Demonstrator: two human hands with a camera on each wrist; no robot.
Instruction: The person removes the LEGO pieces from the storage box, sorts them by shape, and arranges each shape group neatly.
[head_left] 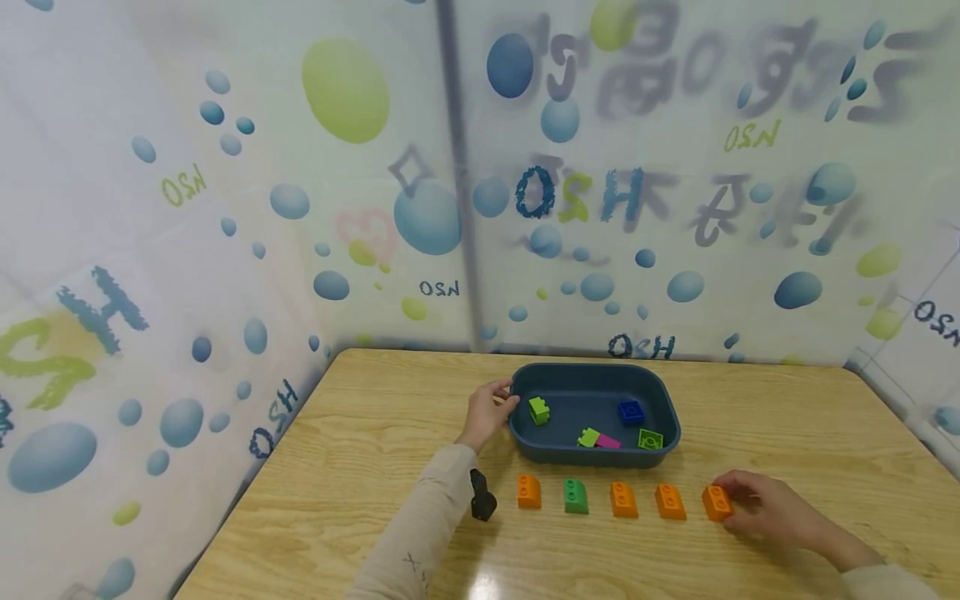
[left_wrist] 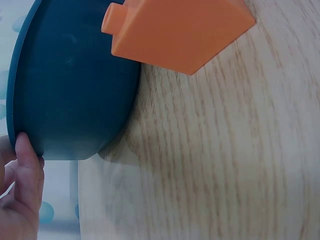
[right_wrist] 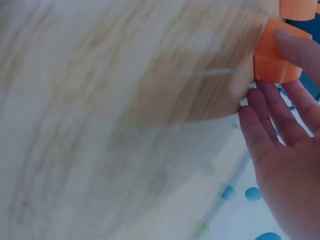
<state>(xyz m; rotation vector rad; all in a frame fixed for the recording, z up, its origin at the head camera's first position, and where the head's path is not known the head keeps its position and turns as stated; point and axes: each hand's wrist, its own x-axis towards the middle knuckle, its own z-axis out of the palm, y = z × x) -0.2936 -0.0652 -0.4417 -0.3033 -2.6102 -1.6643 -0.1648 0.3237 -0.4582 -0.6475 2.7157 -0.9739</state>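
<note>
At the left end of a dark blue plastic tub (head_left: 596, 457), my left hand (head_left: 487, 414) holds the rim with thumb and fingers. The tub's wall (left_wrist: 75, 85) and that hand (left_wrist: 22, 195) also show in the left wrist view. My right hand (head_left: 772, 508) pinches an orange toy building block (head_left: 717, 503) at the right end of a row in front of the tub. In the right wrist view the thumb lies on top of this block (right_wrist: 280, 55), fingers at its far side. Leftward in the row are orange blocks (head_left: 671, 502) and a green block (head_left: 575, 497).
Inside the tub lie a lime brick (head_left: 538, 411), a dark blue brick (head_left: 631, 412), a green brick (head_left: 650, 440) and a lime piece beside a magenta piece (head_left: 608, 442). A black object (head_left: 482, 500) sits by the left forearm. Patterned curtains (head_left: 375, 250) stand behind the wooden table (head_left: 360, 417).
</note>
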